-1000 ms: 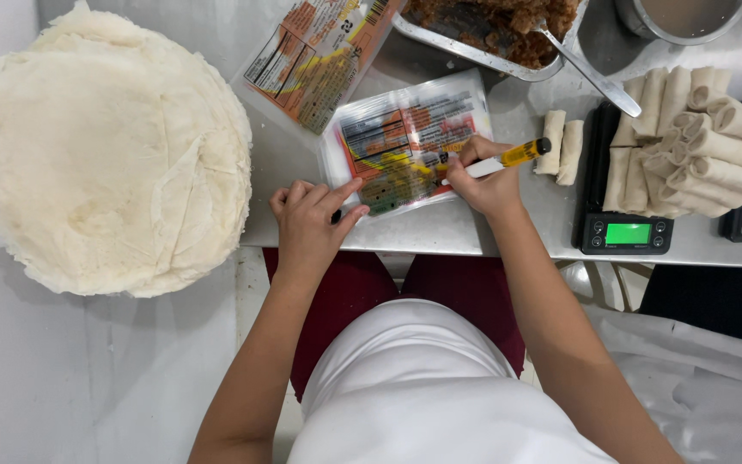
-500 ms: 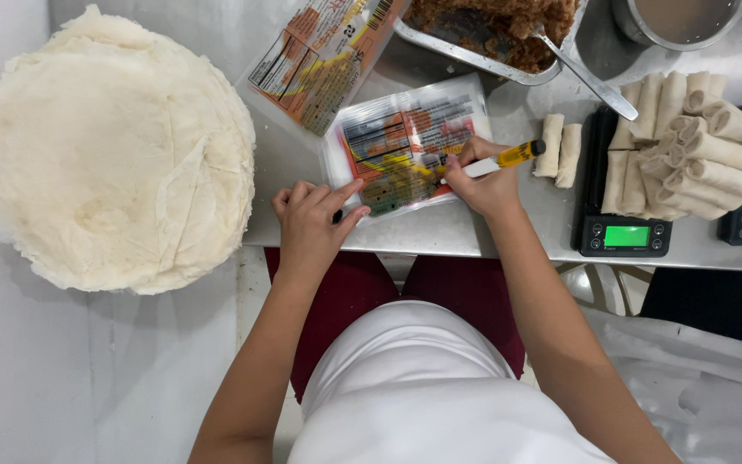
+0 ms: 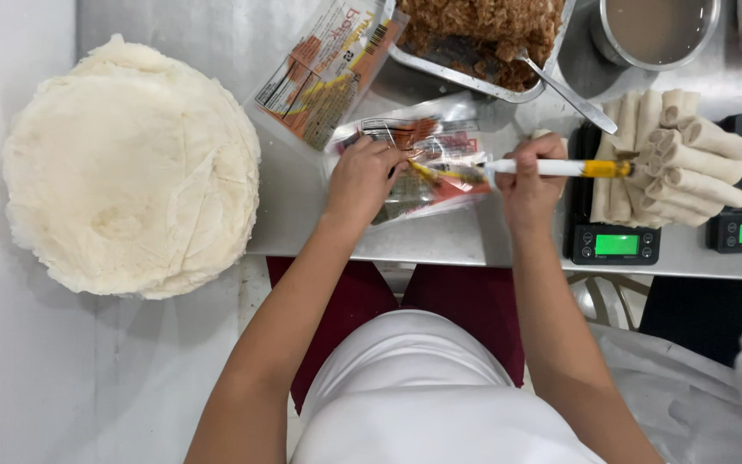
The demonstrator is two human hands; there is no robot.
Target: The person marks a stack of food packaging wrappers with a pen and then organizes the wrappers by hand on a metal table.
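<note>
The left hand presses flat fingers on the light, slippery plastic packet while the right hand fist-grips the rigid utility knife mid-handle.

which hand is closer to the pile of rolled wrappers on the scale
Right. The right hand, holding a white-handled tool, is just beside the pile of rolls. The left hand rests on the plastic packet, farther away.
</note>
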